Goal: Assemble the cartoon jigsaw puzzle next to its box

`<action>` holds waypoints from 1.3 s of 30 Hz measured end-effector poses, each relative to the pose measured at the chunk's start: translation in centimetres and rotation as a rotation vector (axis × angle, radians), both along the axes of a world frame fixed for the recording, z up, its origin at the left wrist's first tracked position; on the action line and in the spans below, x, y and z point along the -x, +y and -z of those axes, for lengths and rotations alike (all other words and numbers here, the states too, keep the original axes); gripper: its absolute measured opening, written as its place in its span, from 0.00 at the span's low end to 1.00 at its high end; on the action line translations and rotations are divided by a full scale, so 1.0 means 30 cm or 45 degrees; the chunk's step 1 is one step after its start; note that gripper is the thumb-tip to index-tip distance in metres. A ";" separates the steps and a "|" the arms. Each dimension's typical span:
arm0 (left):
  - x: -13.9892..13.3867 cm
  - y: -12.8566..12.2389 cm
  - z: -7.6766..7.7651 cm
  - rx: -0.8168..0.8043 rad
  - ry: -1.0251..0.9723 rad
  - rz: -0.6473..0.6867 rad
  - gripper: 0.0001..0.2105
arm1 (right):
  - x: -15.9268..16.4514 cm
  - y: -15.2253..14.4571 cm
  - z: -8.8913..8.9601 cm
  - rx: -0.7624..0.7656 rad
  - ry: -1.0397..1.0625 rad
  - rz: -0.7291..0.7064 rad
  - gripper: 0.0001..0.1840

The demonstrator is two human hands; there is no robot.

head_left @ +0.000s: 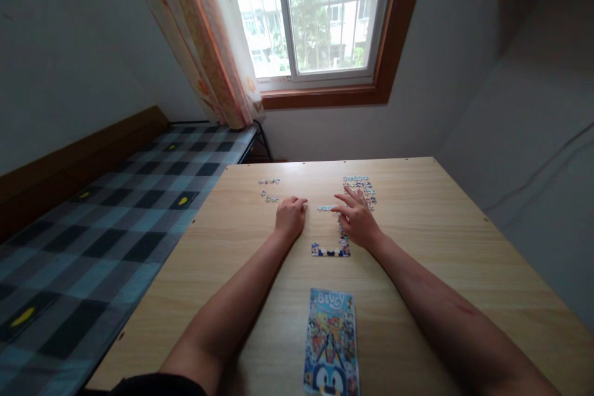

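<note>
My left hand (291,215) rests on the table with its fingers curled together, left of a partly joined jigsaw puzzle edge (330,252). Whether anything is inside those fingers is hidden. Over the upper right corner of the joined edge, my right hand (357,220) has its fingers spread, and no piece shows between them. A short joined strip of puzzle pieces (325,208) lies by its fingertips. Behind that hand sits a cluster of loose puzzle pieces (356,179), partly covered by it. Several more loose pieces (270,182) lie beyond my left hand.
A colourful picture sheet marked "Bluey" (330,340) lies near me on the wooden table (431,297). Along the left stands a bed with a checked cover (139,198). A window (325,12) and a curtain (204,31) are beyond the table.
</note>
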State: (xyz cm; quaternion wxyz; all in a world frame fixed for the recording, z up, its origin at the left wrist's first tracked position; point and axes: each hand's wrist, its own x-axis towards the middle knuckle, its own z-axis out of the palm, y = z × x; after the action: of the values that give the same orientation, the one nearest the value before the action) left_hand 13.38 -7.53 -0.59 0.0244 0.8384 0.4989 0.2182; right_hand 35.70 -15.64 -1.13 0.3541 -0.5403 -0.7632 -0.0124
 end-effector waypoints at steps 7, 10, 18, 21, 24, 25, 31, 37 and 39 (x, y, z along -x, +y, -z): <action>0.055 0.058 0.027 0.059 -0.220 0.022 0.14 | 0.042 0.000 -0.009 0.115 -0.133 0.024 0.24; 0.064 0.071 0.032 0.062 -0.197 0.064 0.11 | 0.049 0.005 -0.007 0.161 -0.168 0.046 0.24; 0.057 0.058 0.012 0.075 -0.135 0.092 0.06 | 0.056 0.010 0.006 0.179 -0.211 0.027 0.22; 0.047 0.042 0.012 0.101 -0.141 0.117 0.04 | 0.057 0.010 0.009 0.180 -0.220 0.025 0.21; 0.025 0.026 0.016 0.131 -0.154 0.111 0.04 | 0.058 0.011 0.009 0.190 -0.229 0.028 0.19; 0.016 0.021 0.016 0.139 -0.157 0.109 0.04 | 0.058 0.010 0.009 0.199 -0.231 0.028 0.19; -0.024 0.003 0.008 0.137 -0.149 0.094 0.05 | 0.061 0.006 -0.007 0.281 -0.227 0.021 0.18; -0.030 0.012 0.017 0.131 -0.143 0.098 0.05 | 0.062 0.008 -0.008 0.305 -0.240 0.010 0.19; -0.031 0.016 0.021 0.123 -0.138 0.104 0.05 | 0.061 0.011 -0.002 0.299 -0.241 0.006 0.19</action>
State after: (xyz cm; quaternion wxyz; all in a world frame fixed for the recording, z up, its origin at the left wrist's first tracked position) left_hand 14.30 -7.06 -1.23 0.1006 0.8428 0.4721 0.2379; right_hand 33.87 -15.31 -1.06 0.2150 -0.5763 -0.7880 0.0251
